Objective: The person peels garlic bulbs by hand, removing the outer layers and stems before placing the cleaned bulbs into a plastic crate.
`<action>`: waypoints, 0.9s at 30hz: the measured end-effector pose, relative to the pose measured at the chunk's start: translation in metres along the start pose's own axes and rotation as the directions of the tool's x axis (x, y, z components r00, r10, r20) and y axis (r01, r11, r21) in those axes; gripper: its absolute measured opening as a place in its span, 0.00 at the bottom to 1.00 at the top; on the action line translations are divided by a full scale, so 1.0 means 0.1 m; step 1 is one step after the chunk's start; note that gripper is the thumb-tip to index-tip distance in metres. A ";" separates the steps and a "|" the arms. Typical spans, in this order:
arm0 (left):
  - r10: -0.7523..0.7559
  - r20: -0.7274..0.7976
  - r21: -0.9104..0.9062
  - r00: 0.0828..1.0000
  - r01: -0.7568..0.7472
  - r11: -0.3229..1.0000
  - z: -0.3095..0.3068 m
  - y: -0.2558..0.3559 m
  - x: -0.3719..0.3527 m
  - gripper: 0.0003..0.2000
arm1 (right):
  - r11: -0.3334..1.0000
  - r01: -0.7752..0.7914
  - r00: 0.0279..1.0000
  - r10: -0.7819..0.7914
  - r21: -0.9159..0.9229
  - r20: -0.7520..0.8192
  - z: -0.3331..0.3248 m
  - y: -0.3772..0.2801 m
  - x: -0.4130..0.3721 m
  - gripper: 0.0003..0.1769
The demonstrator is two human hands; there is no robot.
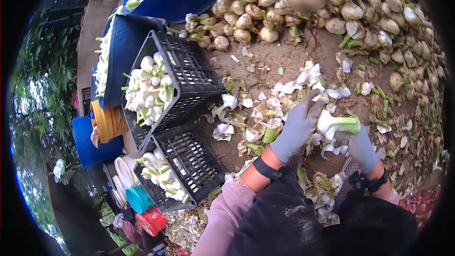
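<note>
My left hand [303, 118], in a grey glove, is closed on the left side of a peeled white garlic bulb [327, 122]. The bulb's thick green stem [348, 124] points right. Just below the stem is my right hand [361, 148], also gloved; its fingers are mostly hidden behind the stem and bulb, so what they grip cannot be made out. White and brown peelings [272, 114] lie on the ground beneath and beside both hands.
Two black crates [194, 66] holding peeled garlic stand at the left. Blue tubs [125, 52] of garlic are beyond them. Unpeeled bulbs [268, 33] are heaped at the top and right. Yellow, teal [138, 199] and red [151, 220] buckets sit at the lower left.
</note>
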State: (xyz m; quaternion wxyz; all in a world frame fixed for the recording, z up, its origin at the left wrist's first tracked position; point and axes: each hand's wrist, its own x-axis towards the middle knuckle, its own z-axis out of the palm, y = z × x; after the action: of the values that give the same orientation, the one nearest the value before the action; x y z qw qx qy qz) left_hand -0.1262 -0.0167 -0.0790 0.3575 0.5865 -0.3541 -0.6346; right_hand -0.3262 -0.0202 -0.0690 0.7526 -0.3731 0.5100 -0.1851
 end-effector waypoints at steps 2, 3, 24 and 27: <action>0.149 0.123 0.466 0.981 -0.189 0.864 0.01 0.20 -0.11 0.26 | 0.997 0.071 0.997 -0.071 -0.026 -0.014 0.09 0.04 0.04 0.13; 0.150 0.116 0.461 0.982 -0.187 0.868 -0.01 0.20 -0.14 0.26 | 0.981 0.165 0.986 -0.163 -0.105 0.036 0.10 0.04 0.05 0.13; -0.154 0.002 -0.915 0.988 0.064 0.399 -0.51 -0.13 -0.22 0.19 | 0.055 0.430 0.810 -0.464 -0.901 0.358 0.30 -0.35 0.17 0.29; -0.202 0.024 -0.880 0.979 0.116 0.460 -0.40 -0.14 -0.23 0.20 | 0.077 0.464 0.714 -0.622 -0.883 0.321 0.48 -0.33 0.40 0.20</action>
State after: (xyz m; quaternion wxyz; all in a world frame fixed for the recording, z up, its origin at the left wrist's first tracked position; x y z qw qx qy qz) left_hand -0.0854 0.0089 -0.0830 0.5605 0.3774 0.0920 -0.7314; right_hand -0.2627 -0.0498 -0.0593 0.2333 -0.8773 0.3915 -0.1504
